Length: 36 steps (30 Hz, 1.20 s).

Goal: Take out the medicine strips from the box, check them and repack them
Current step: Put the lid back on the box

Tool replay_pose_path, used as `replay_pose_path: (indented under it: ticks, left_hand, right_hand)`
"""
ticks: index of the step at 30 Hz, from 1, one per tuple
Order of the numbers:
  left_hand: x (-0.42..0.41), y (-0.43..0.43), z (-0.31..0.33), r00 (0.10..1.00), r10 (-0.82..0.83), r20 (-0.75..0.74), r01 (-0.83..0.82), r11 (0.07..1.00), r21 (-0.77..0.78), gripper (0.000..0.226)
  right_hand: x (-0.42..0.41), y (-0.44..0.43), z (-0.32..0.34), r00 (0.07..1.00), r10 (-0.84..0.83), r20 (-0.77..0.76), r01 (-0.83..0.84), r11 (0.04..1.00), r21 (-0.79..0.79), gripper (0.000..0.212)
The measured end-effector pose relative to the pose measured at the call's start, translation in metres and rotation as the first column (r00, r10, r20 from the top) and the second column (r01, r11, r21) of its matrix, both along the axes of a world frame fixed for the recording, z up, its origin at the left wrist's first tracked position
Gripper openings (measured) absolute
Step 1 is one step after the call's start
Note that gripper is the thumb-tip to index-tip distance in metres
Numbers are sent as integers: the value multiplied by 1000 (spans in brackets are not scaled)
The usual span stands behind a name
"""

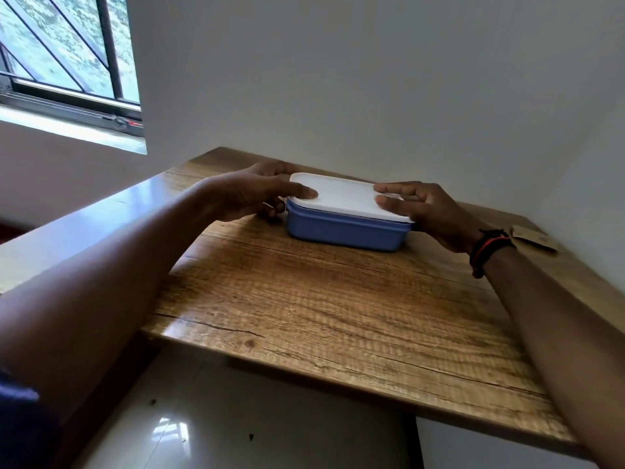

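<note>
Both hands clasp the closed box (341,228): your left hand (252,194) grips its left end, thumb on the white lid (345,196); your right hand (426,211) pinches the lid's right edge. Its long axis runs left-right between them, far across the table (321,316).

No readable text, label, brand, number or sign anywhere in view. Nothing printed to be seen on the white lid or the blue side of the box (341,228). On the small brown card tag (534,236) at the far right of the worktop (338,306), too small and blurred to tell any writing.
</note>
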<state>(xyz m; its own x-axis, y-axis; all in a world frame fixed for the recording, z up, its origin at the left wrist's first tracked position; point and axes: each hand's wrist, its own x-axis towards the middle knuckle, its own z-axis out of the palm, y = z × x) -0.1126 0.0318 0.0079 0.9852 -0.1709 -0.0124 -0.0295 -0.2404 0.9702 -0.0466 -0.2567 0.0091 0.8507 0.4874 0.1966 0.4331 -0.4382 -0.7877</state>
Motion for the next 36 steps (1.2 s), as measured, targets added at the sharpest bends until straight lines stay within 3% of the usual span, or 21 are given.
replay_pose_path:
  ticks: [2,5,7,8,10,12,15,18,23,27,31,36]
  left_hand:
    - [-1,-3,-1,1000,7,-2,-7,999,43,71]
    - [4,-6,-4,994,72,87,-82,991,110,61]
    - [11,-5,-11,938,151,313,-220,955,197,50]
    - [12,-4,-13,858,157,490,-315,913,259,42]
    - [9,-6,-16,715,44,697,-363,876,317,40]
    - [5,-8,-17,766,-54,640,-285,865,413,58]
    - [3,-9,-19,774,-185,606,-306,728,613,85]
    - [1,-8,-18,738,-240,631,-322,696,642,81]
    - [-1,-12,-17,761,-261,594,-319,646,693,77]
    - [-4,-12,-21,759,-259,598,-307,667,679,77]
    - [-1,-8,-25,797,-67,600,-370,731,573,93]
    - [8,-1,-27,866,22,500,-354,732,582,117]
  right_hand:
    - [-2,-2,-1,999,-3,-50,5,999,31,64]
    - [-7,-6,1,999,8,-50,-8,1000,2,80]
    - [-11,-7,3,1000,13,-8,-14,993,-115,88]
    - [-12,-6,2,998,15,67,-1,980,-201,90]
    - [-15,1,-4,971,21,240,51,955,-292,88]
    - [-18,9,-8,930,33,367,72,960,-270,78]
    - [-17,12,-9,848,101,520,64,955,-290,65]
    - [-17,8,-11,806,124,578,73,950,-305,62]
    - [-20,12,-14,729,136,671,135,932,-336,51]
    - [-25,13,-16,766,111,634,130,938,-322,49]
    - [-22,17,-10,809,-21,588,150,974,-171,68]
    - [-10,18,-15,895,-29,446,199,919,-340,100]
